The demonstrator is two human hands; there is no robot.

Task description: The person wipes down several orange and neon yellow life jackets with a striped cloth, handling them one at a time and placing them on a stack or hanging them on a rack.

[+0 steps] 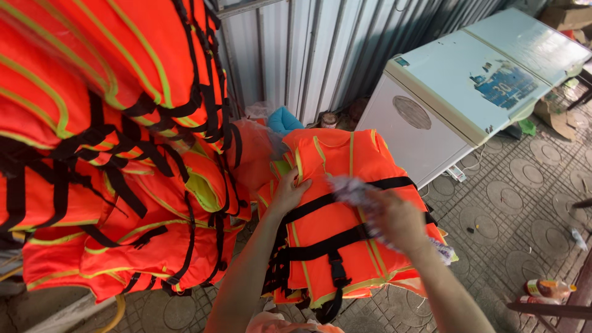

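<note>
Head view: we look down at an orange life jacket (345, 203) with yellow-green piping and black straps, lying on top of a small stack of the same jackets at the centre of the frame. Our left hand (288, 192) rests on the jacket's edge at about nine o'clock from its middle, fingers curled over the orange fabric near the collar and gripping it. Our right hand (398, 219) sits at about three o'clock of the jacket, over a black strap (320, 206) that crosses the chest; it is clenched around a crumpled piece of clear plastic wrap (354, 190) that is blurred, so we cannot tell how much of it lies under the palm. At nine to eleven o'clock of the frame hangs a large pile of life jackets (111, 142), well stacked and taller than the one in hand, their straps dangling. At one to two o'clock stands a white chest freezer (468, 86) against a corrugated metal wall (320, 49). The patterned paving (518, 203) runs from three to five o'clock, and a plastic bottle (546, 288) lies on it near the lower right corner.
</note>
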